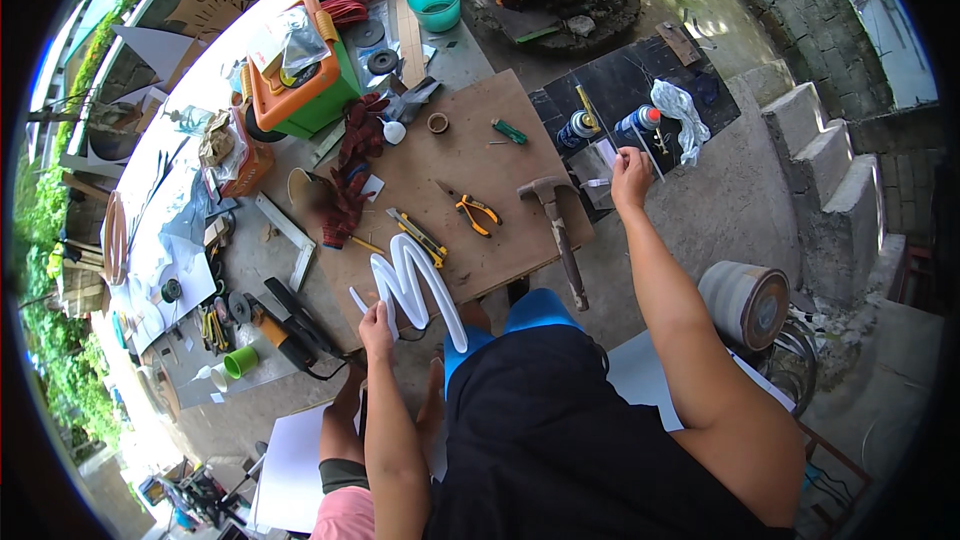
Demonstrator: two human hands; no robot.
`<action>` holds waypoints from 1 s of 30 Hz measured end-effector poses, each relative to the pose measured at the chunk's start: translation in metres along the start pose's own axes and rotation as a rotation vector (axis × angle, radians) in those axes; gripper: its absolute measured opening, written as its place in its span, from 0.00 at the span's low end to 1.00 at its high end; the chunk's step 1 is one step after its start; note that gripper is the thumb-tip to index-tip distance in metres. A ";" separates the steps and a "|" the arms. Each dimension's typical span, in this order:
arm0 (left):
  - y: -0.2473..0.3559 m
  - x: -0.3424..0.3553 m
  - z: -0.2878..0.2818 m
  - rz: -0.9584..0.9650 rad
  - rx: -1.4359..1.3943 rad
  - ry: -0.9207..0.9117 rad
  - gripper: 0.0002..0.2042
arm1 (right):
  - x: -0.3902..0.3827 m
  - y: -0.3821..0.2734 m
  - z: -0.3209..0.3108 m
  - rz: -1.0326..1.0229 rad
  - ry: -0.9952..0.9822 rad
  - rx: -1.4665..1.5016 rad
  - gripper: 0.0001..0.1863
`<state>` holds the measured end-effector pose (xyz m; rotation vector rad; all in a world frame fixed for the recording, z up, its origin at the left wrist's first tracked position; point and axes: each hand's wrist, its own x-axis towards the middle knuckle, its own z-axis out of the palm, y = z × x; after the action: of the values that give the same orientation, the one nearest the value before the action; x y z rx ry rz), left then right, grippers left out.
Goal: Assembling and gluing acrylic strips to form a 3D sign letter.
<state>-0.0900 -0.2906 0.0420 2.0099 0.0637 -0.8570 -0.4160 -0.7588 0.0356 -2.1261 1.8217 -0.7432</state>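
My left hand [377, 330] grips a white, looping M-shaped piece [414, 280] at the near edge of the brown board [500, 120]. My right hand [632, 177] reaches out past the board's right side, fingers pinched beside thin light strips and two spray cans [637, 124]; what it holds is unclear. On the board lie a yellow utility knife [420, 238], orange-handled pliers [477, 217], a hammer [555, 225], a green screwdriver [509, 132] and a small brown pot [438, 123]. Dark red gloves [355, 160] lie left of the pliers.
An orange-green toolbox [315, 100], a teal bowl [433, 3] and a grinder [275, 330] crowd the table's left part. A black panel [700, 65] carries the cans and a plastic bag. Concrete steps [820, 180] and a drum [742, 302] stand right. A person in pink [340, 515] is at lower left.
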 end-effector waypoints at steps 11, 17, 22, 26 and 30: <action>-0.013 0.007 -0.003 0.014 -0.024 -0.001 0.19 | 0.003 -0.002 0.001 0.014 -0.029 -0.005 0.08; -0.004 0.002 0.000 -0.011 -0.028 -0.001 0.20 | 0.002 -0.005 -0.004 0.028 -0.027 -0.034 0.12; -0.005 0.003 0.000 0.016 -0.006 0.004 0.19 | 0.005 -0.003 -0.006 0.014 -0.031 -0.030 0.14; -0.001 0.002 0.002 0.008 0.011 0.013 0.20 | 0.006 -0.004 -0.008 0.022 -0.047 -0.025 0.14; -0.009 0.006 -0.001 0.002 -0.019 0.012 0.19 | 0.006 -0.006 -0.008 0.017 -0.033 -0.050 0.16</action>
<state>-0.0883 -0.2868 0.0322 1.9969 0.0761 -0.8406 -0.4147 -0.7621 0.0461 -2.1379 1.8575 -0.6610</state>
